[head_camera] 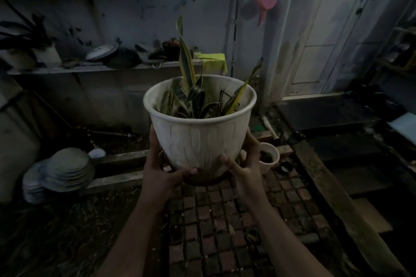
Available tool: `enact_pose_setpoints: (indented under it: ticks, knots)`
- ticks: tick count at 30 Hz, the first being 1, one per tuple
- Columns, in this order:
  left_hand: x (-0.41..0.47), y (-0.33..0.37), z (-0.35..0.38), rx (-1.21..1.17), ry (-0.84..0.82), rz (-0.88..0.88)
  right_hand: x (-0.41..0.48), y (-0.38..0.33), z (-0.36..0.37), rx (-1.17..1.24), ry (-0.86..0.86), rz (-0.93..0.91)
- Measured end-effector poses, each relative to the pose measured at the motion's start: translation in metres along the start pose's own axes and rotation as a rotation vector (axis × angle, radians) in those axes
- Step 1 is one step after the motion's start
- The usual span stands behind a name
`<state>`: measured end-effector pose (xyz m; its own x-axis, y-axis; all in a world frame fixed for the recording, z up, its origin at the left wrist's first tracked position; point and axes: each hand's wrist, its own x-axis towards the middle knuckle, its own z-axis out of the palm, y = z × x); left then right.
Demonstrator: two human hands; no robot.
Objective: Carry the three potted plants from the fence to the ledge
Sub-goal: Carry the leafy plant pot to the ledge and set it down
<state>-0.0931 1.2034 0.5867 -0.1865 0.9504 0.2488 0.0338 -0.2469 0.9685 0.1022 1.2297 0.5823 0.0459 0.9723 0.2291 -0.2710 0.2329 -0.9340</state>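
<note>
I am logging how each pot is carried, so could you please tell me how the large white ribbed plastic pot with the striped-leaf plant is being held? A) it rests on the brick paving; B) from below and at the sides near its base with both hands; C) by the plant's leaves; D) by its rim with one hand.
B: the left hand and right hand cup the base of the large white ribbed plastic pot, which is held up off the ground.

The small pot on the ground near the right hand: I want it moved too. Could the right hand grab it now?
Probably not yet: the right hand and left hand both hold the large white pot, though the small pot sits unobstructed beside it.
</note>
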Motion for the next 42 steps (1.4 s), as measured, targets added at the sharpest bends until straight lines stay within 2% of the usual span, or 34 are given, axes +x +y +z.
enact_pose_setpoints:
  ticks: [7,11,16,19,22,27,31,36,42]
  knots:
    - [0.118,-0.08,0.04,0.052,0.065,-0.102,0.137,0.079,-0.038,-0.072,-0.039,0.158]
    - [0.175,-0.154,0.049,0.037,0.083,-0.138,0.197,0.151,-0.052,-0.066,-0.073,0.229]
    - [0.242,-0.293,0.052,0.029,0.071,-0.201,0.254,0.285,-0.074,-0.028,-0.07,0.288]
    - [0.272,-0.407,0.051,0.028,0.039,-0.211,0.274,0.399,-0.091,-0.057,0.0,0.285]
    - [0.281,-0.536,0.054,0.014,0.02,-0.221,0.28,0.526,-0.116,-0.032,0.067,0.306]
    - [0.262,-0.749,0.067,-0.057,0.033,-0.263,0.272,0.722,-0.181,-0.078,0.04,0.302]
    - [0.232,-0.883,0.081,-0.07,0.089,-0.295,0.266,0.848,-0.234,-0.149,0.021,0.26]
    - [0.218,-0.985,0.086,-0.023,0.114,-0.327,0.265,0.953,-0.273,-0.175,-0.012,0.261]
    - [0.241,-1.041,0.096,0.051,0.129,-0.309,0.284,1.002,-0.292,-0.179,-0.025,0.244]
